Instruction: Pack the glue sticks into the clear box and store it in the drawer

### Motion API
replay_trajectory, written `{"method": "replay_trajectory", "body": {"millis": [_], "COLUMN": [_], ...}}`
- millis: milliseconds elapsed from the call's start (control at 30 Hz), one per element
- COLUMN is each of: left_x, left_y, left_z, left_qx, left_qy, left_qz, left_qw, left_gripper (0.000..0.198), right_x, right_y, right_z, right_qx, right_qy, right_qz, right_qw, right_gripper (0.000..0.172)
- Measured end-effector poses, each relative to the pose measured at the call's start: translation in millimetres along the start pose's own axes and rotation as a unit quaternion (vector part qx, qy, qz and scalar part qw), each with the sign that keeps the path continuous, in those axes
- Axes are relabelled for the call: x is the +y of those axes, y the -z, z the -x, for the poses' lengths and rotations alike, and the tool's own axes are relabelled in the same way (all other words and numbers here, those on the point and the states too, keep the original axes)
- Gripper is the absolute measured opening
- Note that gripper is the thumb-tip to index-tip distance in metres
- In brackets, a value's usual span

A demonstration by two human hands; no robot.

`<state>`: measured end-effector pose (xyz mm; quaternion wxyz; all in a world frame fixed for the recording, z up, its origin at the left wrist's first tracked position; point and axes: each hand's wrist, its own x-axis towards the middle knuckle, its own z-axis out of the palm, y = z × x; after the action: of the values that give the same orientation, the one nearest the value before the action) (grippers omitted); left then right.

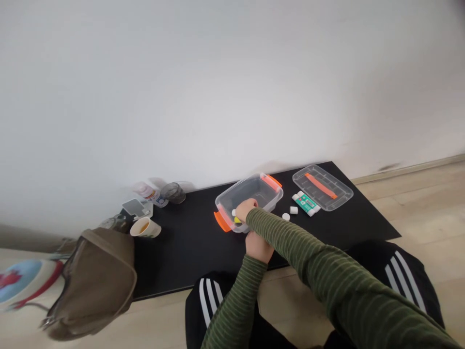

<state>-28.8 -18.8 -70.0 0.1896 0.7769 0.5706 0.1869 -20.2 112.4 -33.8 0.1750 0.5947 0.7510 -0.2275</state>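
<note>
- Head view, 12 o'clock pointing away from the person: a clear plastic storage box (250,191) with orange latches (222,221) sits open on a black mat (181,261) on the floor, its far side near the wall (181,97).
- The box's long axis runs from 8 to 2 o'clock, with a latch at each short end.
- The right hand (246,209) reaches across the left forearm and into the box at its 8 o'clock end. Its fingers (241,211) curl down beside a small white object (233,212) and a yellow object (237,220), but whether they grip either cannot be told.
- The left hand (258,247) sits just outside the box's near wall, under the right forearm. Its fingers are hidden, so their state cannot be told.
- The box's lid (322,188) lies at 2 o'clock, just beyond two white caps (293,210) and a green-labelled white tube (305,203).
- Open mat stretches from the box at 9 o'clock to a paper cup (144,228) and at 3 o'clock past the lid. The mat's near edge lies just below the hands.
</note>
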Motion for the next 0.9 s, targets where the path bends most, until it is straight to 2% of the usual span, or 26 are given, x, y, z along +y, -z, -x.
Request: {"method": "replay_trajectory", "body": {"millis": [100, 167, 267, 333, 400, 433, 467, 567, 667, 733, 800, 900], "left_x": [0.6, -0.6, -3.7, -4.9, -4.7, -4.0, -2.9, 3.8, 15.3, 23.2, 28.7, 31.3], "left_y": [8.1, 10.7, 10.4, 9.3, 8.9, 9.0, 9.2, 9.0, 5.9, 2.8, -0.5, -6.2], "left_z": [-6.5, -10.6, -14.8, -16.1, -16.6, -16.6, -16.5, -14.2, -8.5, -4.4, -1.8, -2.1], "left_qx": [-0.031, -0.021, 0.007, 0.001, -0.006, 0.001, 0.009, 0.005, -0.04, -0.049, -0.035, -0.011], "left_qy": [0.039, 0.065, 0.081, 0.111, 0.147, 0.158, 0.163, 0.163, 0.151, 0.118, 0.067, 0.022], "left_qz": [-0.003, 0.025, 0.163, 0.309, 0.425, 0.457, 0.475, 0.491, 0.478, 0.419, 0.327, 0.215], "left_qw": [0.999, 0.997, 0.983, 0.945, 0.893, 0.875, 0.865, 0.856, 0.865, 0.899, 0.942, 0.976], "left_gripper": [0.022, 0.021, 0.022, 0.024, 0.032, 0.036, 0.04, 0.053, 0.061, 0.057, 0.047, 0.029], "right_x": [2.7, 8.2, 26.5, 46.1, 69.1, 81.0, 92.7, 124.8, 149.9, 161.5, 167.8, 168.2], "right_y": [9.2, 21.2, 39.4, 42.0, 31.3, 20.9, 7.9, -38.1, -78.3, -97.4, -110.9, -120.7], "right_z": [7.9, 19.0, 48.2, 75.9, 106.0, 119.8, 131.9, 153.2, 154.6, 150.3, 146.0, 143.1], "right_qx": [0.022, 0.046, 0.116, 0.186, 0.215, 0.205, 0.164, 0.045, -0.001, -0.011, 0.006, 0.01], "right_qy": [0.018, 0.033, 0.068, 0.126, 0.192, 0.219, 0.234, 0.21, 0.17, 0.15, 0.131, 0.115], "right_qz": [-0.012, -0.025, -0.054, -0.115, -0.227, -0.292, -0.356, -0.482, -0.525, -0.536, -0.54, -0.543], "right_qw": [1.0, 0.998, 0.989, 0.968, 0.93, 0.908, 0.89, 0.849, 0.834, 0.831, 0.831, 0.832], "right_gripper": [0.036, 0.046, 0.06, 0.059, 0.052, 0.05, 0.049, 0.041, 0.036, 0.034, 0.029, 0.024]}}
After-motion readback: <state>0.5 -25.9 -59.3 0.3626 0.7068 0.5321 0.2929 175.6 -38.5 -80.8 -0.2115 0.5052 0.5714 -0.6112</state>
